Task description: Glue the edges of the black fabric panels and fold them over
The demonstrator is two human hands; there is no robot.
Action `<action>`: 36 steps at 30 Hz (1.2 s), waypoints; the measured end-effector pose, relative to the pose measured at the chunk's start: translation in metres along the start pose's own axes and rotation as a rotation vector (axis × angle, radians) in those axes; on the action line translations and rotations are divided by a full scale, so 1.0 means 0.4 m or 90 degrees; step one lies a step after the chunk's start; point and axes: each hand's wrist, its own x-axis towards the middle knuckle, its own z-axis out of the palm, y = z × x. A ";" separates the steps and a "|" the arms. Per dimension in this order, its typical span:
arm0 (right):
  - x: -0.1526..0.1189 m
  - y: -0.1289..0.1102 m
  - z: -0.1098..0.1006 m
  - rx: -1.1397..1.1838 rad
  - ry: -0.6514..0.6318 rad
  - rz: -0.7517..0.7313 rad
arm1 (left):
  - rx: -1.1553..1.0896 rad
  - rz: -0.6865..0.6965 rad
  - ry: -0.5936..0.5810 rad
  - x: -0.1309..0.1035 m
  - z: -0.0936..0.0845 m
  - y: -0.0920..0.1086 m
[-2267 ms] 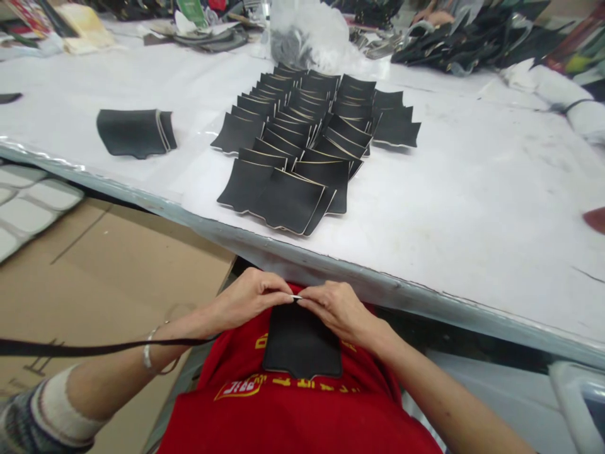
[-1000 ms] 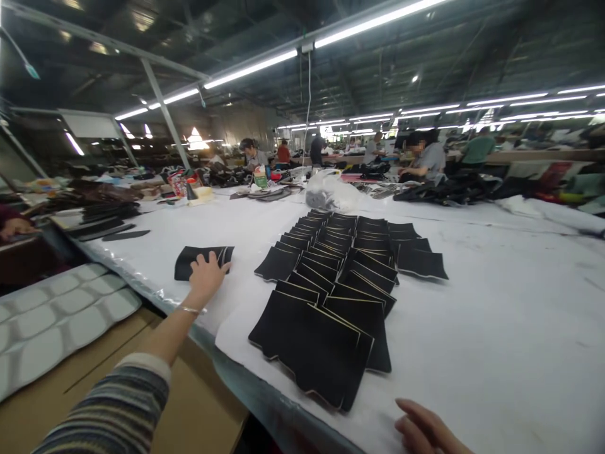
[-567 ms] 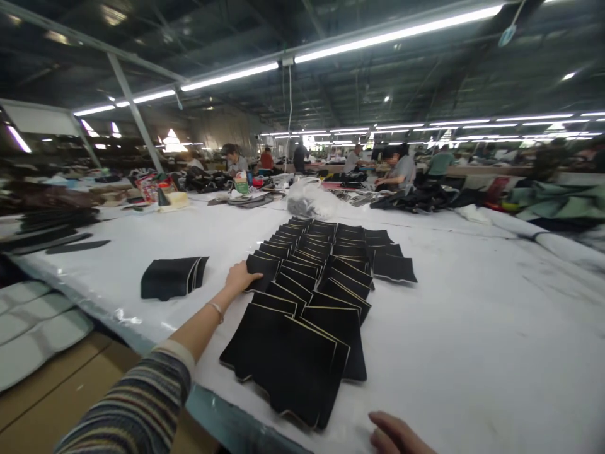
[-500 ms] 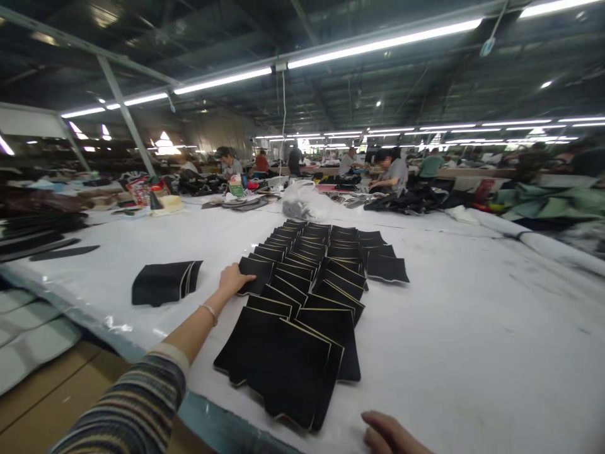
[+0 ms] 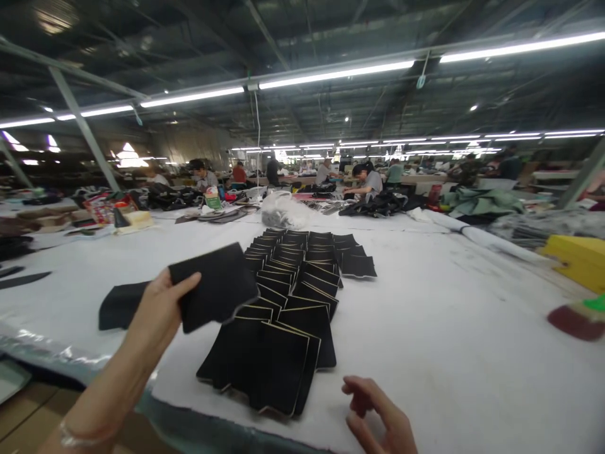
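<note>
My left hand (image 5: 166, 301) grips a black flat panel (image 5: 215, 287) by its left edge, thumb on top, and holds it up off the table. Behind that wrist lies another small pile of black panels (image 5: 118, 306), partly hidden. Rows of overlapping black panels with pale edges (image 5: 302, 268) cover the middle of the table, and the nearest, larger panels (image 5: 262, 359) lie at the front. My right hand (image 5: 378, 413) is low at the right of these front panels, touching none of them, with its fingers apart and curved.
The white tabletop (image 5: 425, 340) has a plastic-covered front edge. A clear plastic bag (image 5: 283, 211) sits behind the rows. At right are a yellow block (image 5: 576, 258) and a dark red and green object (image 5: 579, 318). Several people work at the back.
My left hand has lifted a black panel from the left side of the rows and brought it nearer and leftward. My right hand shows more fully. The view has turned right.
</note>
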 end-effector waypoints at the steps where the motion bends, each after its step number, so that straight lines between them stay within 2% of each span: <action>1: 0.002 -0.015 -0.006 0.020 -0.021 -0.008 | -0.018 -0.051 -0.060 -0.079 0.027 0.005; 4: -0.003 -0.074 -0.024 0.084 -0.110 0.031 | -0.046 -0.234 -0.254 -0.306 0.093 -0.037; 6: -0.015 -0.111 -0.034 0.098 -0.193 0.154 | -0.068 -0.345 -0.350 -0.426 0.111 -0.084; 8: -0.035 -0.130 -0.044 0.155 -0.281 0.259 | -0.080 -0.418 -0.396 -0.510 0.105 -0.121; 10: -0.066 -0.126 -0.053 0.193 -0.331 0.334 | -0.050 -0.465 -0.446 -0.552 0.086 -0.139; 13: -0.120 -0.101 -0.066 0.187 -0.381 0.392 | 0.061 -0.496 -0.550 -0.555 0.062 -0.144; 16: -0.151 -0.083 -0.072 0.164 -0.398 0.387 | 0.153 -0.476 -0.607 -0.527 0.062 -0.148; 21: -0.142 -0.075 -0.069 0.105 -0.438 0.327 | 0.247 -0.376 -0.735 -0.472 0.103 -0.161; 26: -0.129 -0.081 -0.066 -0.004 -0.477 0.263 | 0.308 -0.351 -0.841 -0.430 0.129 -0.166; 29: -0.129 -0.096 -0.055 -0.124 -0.418 0.132 | 0.307 -0.410 -0.839 -0.426 0.136 -0.168; 31: -0.129 -0.110 -0.042 -0.188 -0.364 0.003 | 0.280 -0.485 -0.810 -0.431 0.140 -0.168; 33: -0.127 -0.121 -0.028 -0.225 -0.351 -0.094 | 0.251 -0.545 -0.776 -0.437 0.142 -0.167; 36: -0.122 -0.126 -0.007 -0.262 -0.363 -0.149 | 0.223 -0.579 -0.746 -0.443 0.141 -0.166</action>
